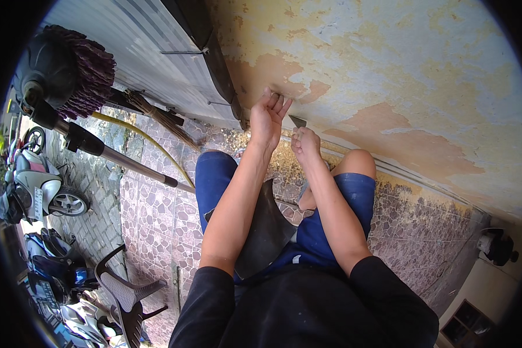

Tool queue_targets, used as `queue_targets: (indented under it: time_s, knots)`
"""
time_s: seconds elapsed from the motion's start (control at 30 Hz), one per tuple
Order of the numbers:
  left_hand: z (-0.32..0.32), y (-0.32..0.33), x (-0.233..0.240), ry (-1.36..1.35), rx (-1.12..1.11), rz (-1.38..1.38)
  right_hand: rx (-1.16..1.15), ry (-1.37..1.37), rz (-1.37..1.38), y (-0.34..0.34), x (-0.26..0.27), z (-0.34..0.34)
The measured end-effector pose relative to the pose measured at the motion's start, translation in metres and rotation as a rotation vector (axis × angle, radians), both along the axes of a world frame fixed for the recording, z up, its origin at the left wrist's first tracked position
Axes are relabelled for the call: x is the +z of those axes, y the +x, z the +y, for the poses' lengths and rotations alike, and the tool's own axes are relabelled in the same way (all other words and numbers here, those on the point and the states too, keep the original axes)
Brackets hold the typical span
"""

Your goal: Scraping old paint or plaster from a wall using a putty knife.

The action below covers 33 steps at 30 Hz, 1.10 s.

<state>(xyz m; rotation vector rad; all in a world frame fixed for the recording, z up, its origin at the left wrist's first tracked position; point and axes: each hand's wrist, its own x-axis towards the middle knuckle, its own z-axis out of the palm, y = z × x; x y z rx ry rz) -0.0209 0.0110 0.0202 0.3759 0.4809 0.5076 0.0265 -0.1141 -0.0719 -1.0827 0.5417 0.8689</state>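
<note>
In front of me stands a wall with peeling yellow and white paint (pixel 396 65) and bare brownish patches. My left hand (pixel 269 117) is raised close to the wall with its fingers apart and nothing seen in it; whether the fingertips touch the wall I cannot tell. To its right, my right hand (pixel 305 140) is closed around the handle of a scraper, whose dark metal blade (pixel 298 121) points up towards the wall. A dark, curved sheet (pixel 267 235) lies between my thighs, below my forearms.
At the left are a mop with a purple head (pixel 89 74) and metal pole, a yellow hose (pixel 145 135), a stick broom (pixel 161 117), a plastic chair (pixel 122 291) and parked motorcycles (pixel 48 187). Pipes (pixel 400 169) run along the wall's foot above the patterned floor tiles (pixel 156 217).
</note>
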Motion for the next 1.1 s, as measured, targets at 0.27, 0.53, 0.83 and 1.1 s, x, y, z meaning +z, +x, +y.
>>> queue_targets:
  time_s: [0.27, 0.53, 0.83, 1.1]
  knots:
    - [0.002, -0.006, -0.003, 0.003, 0.000, -0.008, -0.049, 0.036, 0.009, -0.019, 0.015, 0.004]
    - [0.004, -0.004, -0.008, -0.004, 0.013, -0.006, -0.051, 0.027, 0.013, -0.023, 0.009, 0.011]
    - [0.002, -0.006, -0.004, 0.005, -0.009, -0.014, -0.058, -0.024, 0.009, -0.027, 0.010, 0.008]
    - [-0.001, -0.006, -0.006, -0.010, 0.001, -0.021, -0.076, -0.025, 0.058, -0.021, -0.021, 0.007]
